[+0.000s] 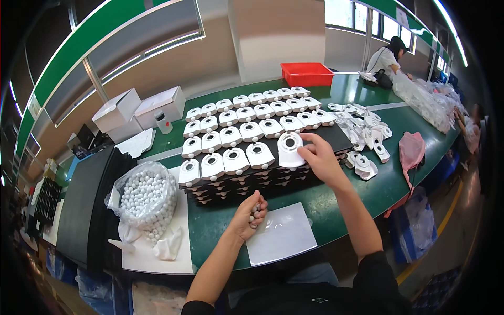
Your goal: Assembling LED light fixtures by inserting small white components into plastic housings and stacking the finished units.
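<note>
My right hand [319, 157] grips a white plastic housing [290, 149] with a round hole, held at the front right of a black tray [340, 135] filled with rows of the same white housings. My left hand [251, 214] is closed around a few small white balls, hovering over the green table beside a white sheet [281, 235]. A clear bag of white balls [146, 198] stands to the left of the stacked trays.
Loose white housings [365, 137] lie right of the tray. A red bin [307, 73] and white boxes [139, 109] stand at the back. A pink cloth [411, 149] hangs at the right edge. Another person [387, 59] works at the far end.
</note>
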Demonstrator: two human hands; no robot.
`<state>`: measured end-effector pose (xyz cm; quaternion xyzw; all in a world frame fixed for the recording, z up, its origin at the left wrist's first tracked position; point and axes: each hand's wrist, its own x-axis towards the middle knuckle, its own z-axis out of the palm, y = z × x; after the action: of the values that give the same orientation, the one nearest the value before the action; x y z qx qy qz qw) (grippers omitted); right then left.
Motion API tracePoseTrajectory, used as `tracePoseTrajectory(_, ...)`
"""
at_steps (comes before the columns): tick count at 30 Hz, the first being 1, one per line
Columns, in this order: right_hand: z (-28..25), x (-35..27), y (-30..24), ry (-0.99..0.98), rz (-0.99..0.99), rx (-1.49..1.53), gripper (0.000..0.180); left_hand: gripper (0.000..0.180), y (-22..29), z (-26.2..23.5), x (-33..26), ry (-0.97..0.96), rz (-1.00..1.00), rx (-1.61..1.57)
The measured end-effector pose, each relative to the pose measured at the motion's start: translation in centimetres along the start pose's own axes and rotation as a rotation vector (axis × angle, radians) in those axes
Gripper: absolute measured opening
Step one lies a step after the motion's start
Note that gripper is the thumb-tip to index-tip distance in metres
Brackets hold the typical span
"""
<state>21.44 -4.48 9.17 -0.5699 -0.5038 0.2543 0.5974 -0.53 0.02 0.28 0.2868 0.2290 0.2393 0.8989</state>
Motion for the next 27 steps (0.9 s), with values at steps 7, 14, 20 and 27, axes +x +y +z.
tracePoseTrajectory(7, -0.3, 5.0, 1.4, -0.157, 0.124, -0.308, 0.032, 0.010, 0.1, 0.7, -0.1, -0.028, -0.013, -0.065)
tracePoseTrajectory(14, -2.4, 2.2, 0.7, 0.161, -0.310, -0.396, 0.030, 0.022, 0.2, 0.2, -0.2, -0.077, -0.016, -0.067)
tracePoseTrajectory(20, -12.3, -2.7, 5.6, 0.564, -0.224, -0.569, 0.026, 0.018, 0.1, 1.1, -0.4, 0.000, 0.029, 0.036)
tracePoseTrajectory(27, -15.3, -11.0, 8.4, 0.329, -0.072, -1.184, 0.035, 0.021, -0.1, 1.3, -0.6, 0.000, 0.059, 0.124)
